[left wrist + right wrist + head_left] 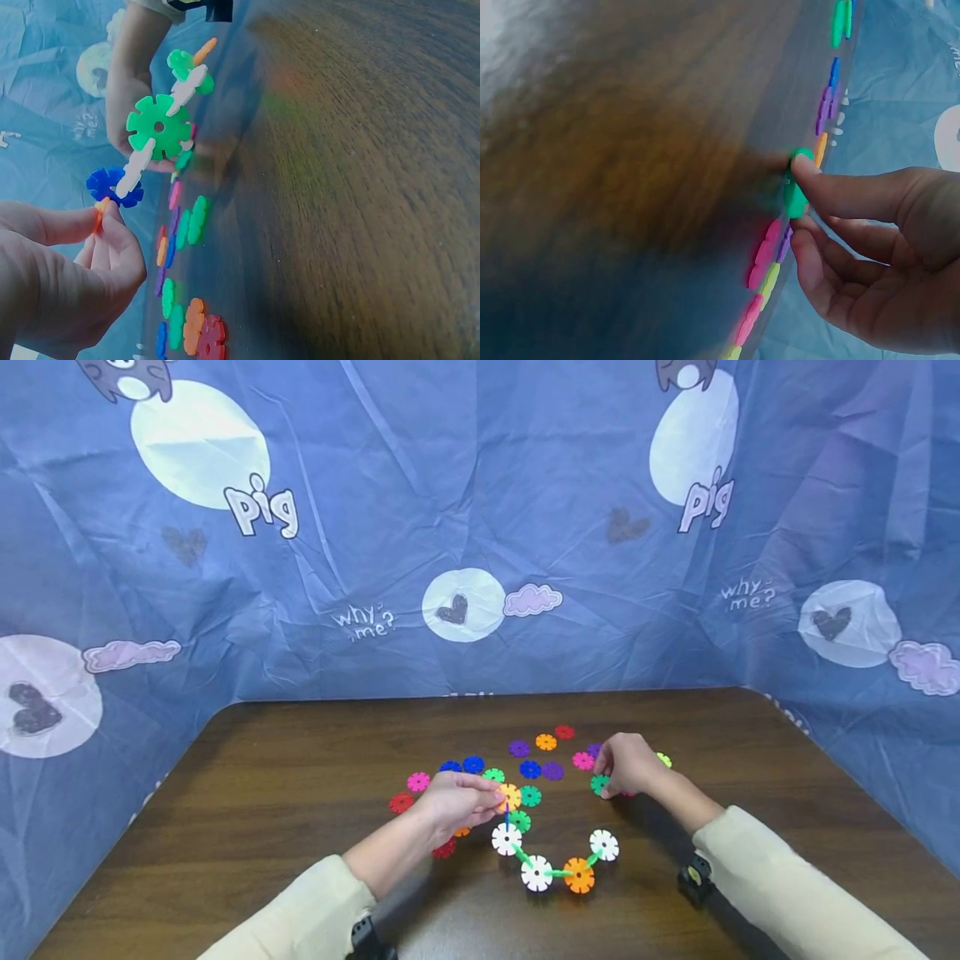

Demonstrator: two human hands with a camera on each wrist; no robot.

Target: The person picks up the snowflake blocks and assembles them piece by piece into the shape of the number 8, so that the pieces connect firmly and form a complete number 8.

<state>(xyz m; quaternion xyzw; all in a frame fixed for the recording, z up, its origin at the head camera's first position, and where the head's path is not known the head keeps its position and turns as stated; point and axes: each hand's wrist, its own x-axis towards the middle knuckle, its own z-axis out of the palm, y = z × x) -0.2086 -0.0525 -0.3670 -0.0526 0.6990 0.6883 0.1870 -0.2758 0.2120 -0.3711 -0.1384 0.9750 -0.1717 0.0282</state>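
My left hand (456, 805) pinches an orange snowflake disc (509, 797) between thumb and fingertips. That disc is one end of a curved chain of slotted plastic snowflake discs, hanging toward me. A blue disc (112, 186) joins it edge-on, then a white disc (507, 839). Further along come a second white disc (536, 873), an orange one (579, 876) and a white end disc (603, 845), linked by green discs seen edge-on. Farther right, my right hand (632, 763) pinches a loose green disc (798, 184) close to the tabletop; whether it touches the wood I cannot tell.
Loose discs lie scattered over the brown table (300, 752): blue (473, 764), purple (519, 748), red (402, 802), pink (418, 782), green (530, 796) and yellow (663, 760) among them. A blue printed cloth (420, 527) hangs behind the table.
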